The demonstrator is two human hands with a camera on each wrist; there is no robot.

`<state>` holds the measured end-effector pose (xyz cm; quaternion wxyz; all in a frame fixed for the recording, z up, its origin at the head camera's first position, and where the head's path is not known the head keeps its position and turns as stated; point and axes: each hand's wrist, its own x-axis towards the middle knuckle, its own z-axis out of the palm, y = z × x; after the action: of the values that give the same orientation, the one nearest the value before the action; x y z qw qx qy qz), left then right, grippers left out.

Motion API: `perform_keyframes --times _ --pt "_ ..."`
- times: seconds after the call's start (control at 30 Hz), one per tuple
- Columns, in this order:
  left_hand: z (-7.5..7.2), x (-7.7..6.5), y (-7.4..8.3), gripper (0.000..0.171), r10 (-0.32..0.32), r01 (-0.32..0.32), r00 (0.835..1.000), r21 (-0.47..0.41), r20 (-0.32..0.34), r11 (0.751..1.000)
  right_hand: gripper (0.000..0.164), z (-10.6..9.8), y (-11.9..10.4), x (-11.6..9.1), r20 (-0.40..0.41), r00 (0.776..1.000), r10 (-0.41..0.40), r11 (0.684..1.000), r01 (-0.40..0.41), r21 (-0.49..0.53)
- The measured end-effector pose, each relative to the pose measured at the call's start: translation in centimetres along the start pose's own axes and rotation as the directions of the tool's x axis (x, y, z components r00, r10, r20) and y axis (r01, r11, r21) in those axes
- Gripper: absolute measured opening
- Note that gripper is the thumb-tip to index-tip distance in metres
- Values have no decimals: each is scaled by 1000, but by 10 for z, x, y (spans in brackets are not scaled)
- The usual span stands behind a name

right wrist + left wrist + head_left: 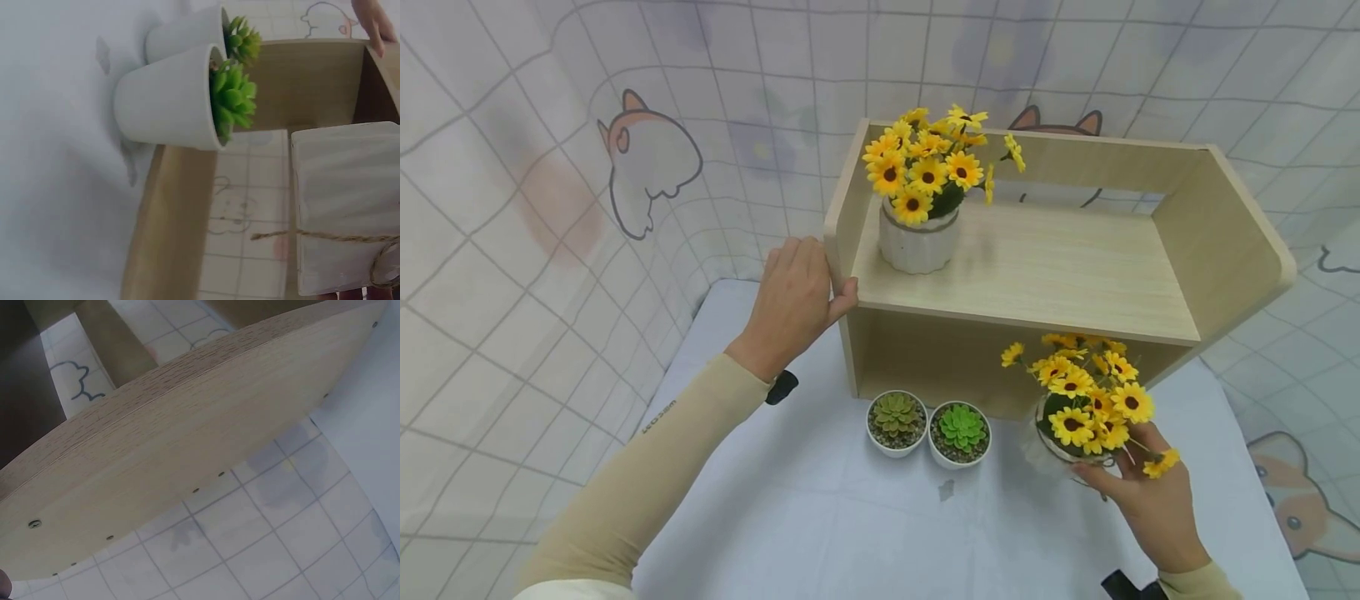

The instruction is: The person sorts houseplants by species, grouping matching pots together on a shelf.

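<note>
My left hand grips the left side panel of a two-level wooden shelf, thumb over the front edge; in the left wrist view only a fingertip shows beside the panel. My right hand holds a white pot of yellow artificial flowers in front of the lower level, towards its right end. In the right wrist view this white pot has twine tied round it, with fingertips at its side. A second pot of yellow flowers stands on the upper level, at the left.
Two small succulents in white pots, one dull green and one bright green, stand side by side on the white-covered table, before the shelf's lower opening. A grid-patterned cloth hangs behind and at both sides.
</note>
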<state>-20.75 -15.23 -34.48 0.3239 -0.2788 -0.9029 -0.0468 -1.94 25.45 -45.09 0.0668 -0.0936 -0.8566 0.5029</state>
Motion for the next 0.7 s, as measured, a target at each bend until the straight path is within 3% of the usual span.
perform_keyframes --times 0.27,0.5,0.7 --pt "1 0 -1 35 -4 4 1000 -2 -3 1000 86 -17 -23 6 43 991 -129 964 115 241" --pt "0 0 -1 34 -3 3 1000 -4 -6 1000 88 -30 -45 11 45 984 -175 954 158 254" --pt "1 0 -1 33 6 -6 1000 1 -12 1000 95 -40 -58 15 68 976 -205 897 159 412"
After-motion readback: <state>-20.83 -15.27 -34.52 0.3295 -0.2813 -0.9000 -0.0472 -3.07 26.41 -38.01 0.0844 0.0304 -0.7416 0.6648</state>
